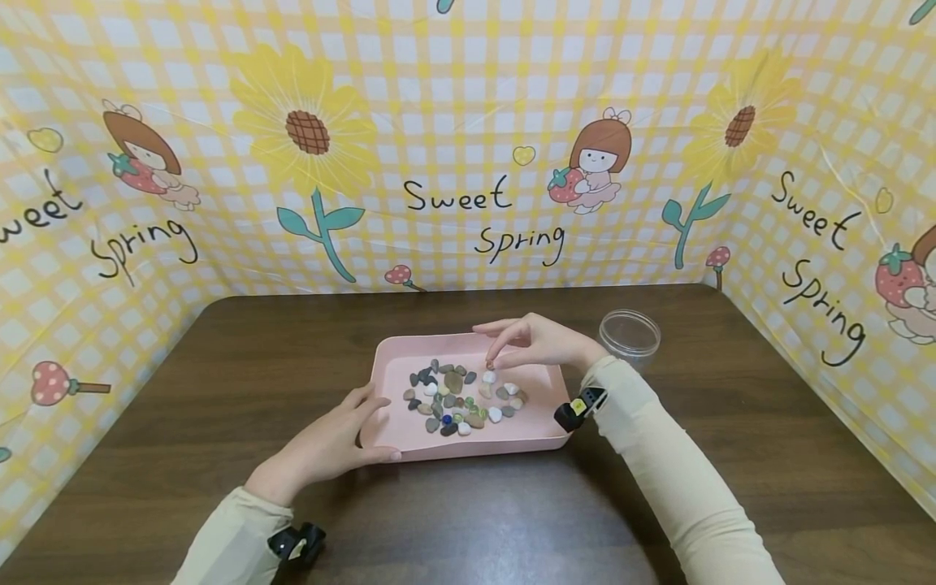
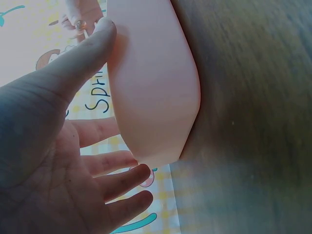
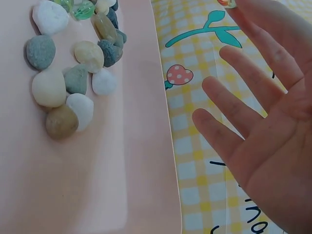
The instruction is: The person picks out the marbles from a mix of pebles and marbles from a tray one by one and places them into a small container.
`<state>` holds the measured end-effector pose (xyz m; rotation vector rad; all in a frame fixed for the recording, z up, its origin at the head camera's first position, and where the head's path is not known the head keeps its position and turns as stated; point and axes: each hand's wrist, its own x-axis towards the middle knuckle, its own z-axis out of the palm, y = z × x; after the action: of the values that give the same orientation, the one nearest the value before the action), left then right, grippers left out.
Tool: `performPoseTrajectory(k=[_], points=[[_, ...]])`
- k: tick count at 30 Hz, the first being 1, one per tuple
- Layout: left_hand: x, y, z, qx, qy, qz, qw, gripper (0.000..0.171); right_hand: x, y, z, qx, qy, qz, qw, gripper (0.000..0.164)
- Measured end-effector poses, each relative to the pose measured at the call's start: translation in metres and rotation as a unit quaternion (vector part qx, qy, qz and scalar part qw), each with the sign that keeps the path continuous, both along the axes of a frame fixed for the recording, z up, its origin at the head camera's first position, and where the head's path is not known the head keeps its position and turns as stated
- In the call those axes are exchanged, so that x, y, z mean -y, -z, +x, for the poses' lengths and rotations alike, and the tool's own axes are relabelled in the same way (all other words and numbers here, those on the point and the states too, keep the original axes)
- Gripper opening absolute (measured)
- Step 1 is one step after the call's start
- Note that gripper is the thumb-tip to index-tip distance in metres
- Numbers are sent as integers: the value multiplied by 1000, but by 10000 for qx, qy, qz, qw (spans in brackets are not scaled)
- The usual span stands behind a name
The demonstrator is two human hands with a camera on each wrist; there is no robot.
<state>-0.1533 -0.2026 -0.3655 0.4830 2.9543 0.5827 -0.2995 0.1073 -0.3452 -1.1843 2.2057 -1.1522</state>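
In the head view, my right hand is over the back right of a pink tray, pinching a small clear marble with an orange swirl between thumb and index finger. The other fingers of that hand stretch out apart from it. My left hand rests at the tray's front left corner, thumb at the front rim and loosely straight fingers along the left side. Pebbles in grey, white and tan lie in the tray. Among them are green glass marbles and a dark blue marble.
Behind my right wrist stands a clear round container, partly hidden by the forearm. The tray sits on a dark wooden table. A yellow checked cloth with printed flowers surrounds the table's back and sides.
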Motion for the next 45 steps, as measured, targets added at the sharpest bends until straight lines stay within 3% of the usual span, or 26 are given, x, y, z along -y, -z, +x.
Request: performPoseTrajectory(k=[15, 27, 45], points=[[0, 0, 0, -69, 7, -25, 10000, 81, -13, -2, 1, -32, 399, -239, 9989, 14], [0, -1, 0, -59, 29, -7, 10000, 80, -25, 0, -1, 44, 484, -562, 9972, 17], [-1, -2, 0, 66, -28, -15, 10000, 83, -41, -6, 7, 96, 952, -704, 9929, 17]])
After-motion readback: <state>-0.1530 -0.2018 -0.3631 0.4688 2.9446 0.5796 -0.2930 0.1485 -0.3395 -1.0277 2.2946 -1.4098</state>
